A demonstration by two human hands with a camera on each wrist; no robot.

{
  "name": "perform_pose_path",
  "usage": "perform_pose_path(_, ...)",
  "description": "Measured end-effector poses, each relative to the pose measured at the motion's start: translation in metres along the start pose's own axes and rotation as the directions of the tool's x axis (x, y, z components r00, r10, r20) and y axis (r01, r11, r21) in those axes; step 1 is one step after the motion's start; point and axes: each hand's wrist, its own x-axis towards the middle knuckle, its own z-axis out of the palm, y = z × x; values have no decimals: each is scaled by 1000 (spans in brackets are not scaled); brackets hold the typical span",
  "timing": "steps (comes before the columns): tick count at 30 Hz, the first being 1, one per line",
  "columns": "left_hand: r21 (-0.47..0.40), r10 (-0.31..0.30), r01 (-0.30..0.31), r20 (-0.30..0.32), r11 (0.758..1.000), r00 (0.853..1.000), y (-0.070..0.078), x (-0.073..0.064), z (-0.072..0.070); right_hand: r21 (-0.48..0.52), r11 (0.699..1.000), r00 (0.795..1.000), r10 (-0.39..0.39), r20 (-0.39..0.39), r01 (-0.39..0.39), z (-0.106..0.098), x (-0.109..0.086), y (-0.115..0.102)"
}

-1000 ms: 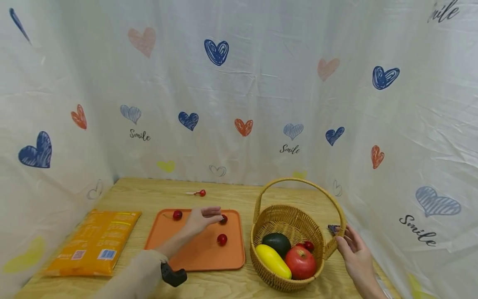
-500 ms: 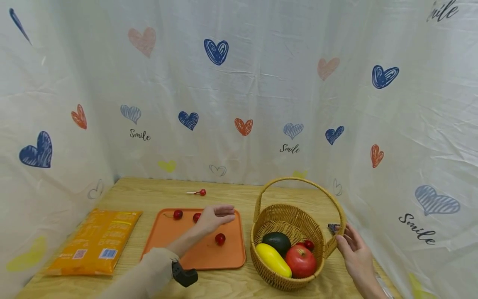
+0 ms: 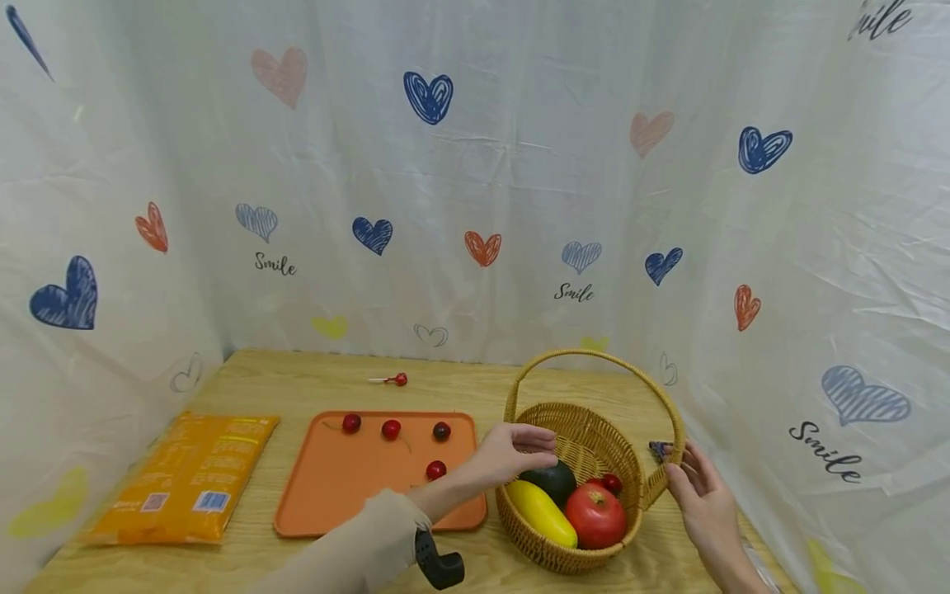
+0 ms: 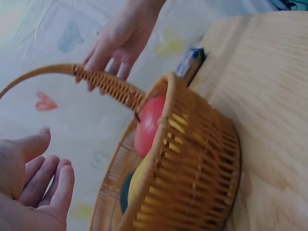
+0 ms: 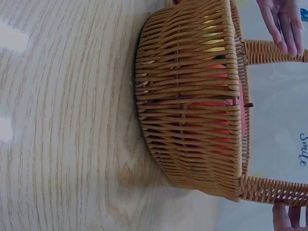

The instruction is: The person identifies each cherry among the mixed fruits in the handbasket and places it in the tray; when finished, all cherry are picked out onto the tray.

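A wicker basket (image 3: 519,540) with a tall handle stands at the right of the table. It holds a dark green avocado (image 3: 551,477), a long yellow fruit (image 3: 540,513), a red pomegranate (image 3: 596,517) and small red fruit (image 3: 612,483). Above the basket's left side hovers my left hand (image 3: 512,454), palm inward, its fingers loosely bent; nothing shows between them in the left wrist view. My right hand (image 3: 705,503) holds the lower right part of the handle (image 3: 676,429) between thumb and fingers. Several cherries (image 3: 391,429) lie apart on the orange tray (image 3: 326,511).
An orange packet (image 3: 185,478) lies at the table's left. Behind the tray is a red lollipop (image 3: 399,379). A small dark-wrapped item (image 3: 658,450) lies behind the handle, near my right hand. Heart-printed curtains (image 3: 475,181) enclose the table at the back and sides.
My left hand has moved right, from over the tray to over the basket, uncovering cherries on the tray. The right hand has kept its hold on the handle.
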Motion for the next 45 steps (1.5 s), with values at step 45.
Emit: perform_pose_path(45,46,-156,173,-248,984,956,-32,93,92,19,999,999,46,6,-46,0,3,1)
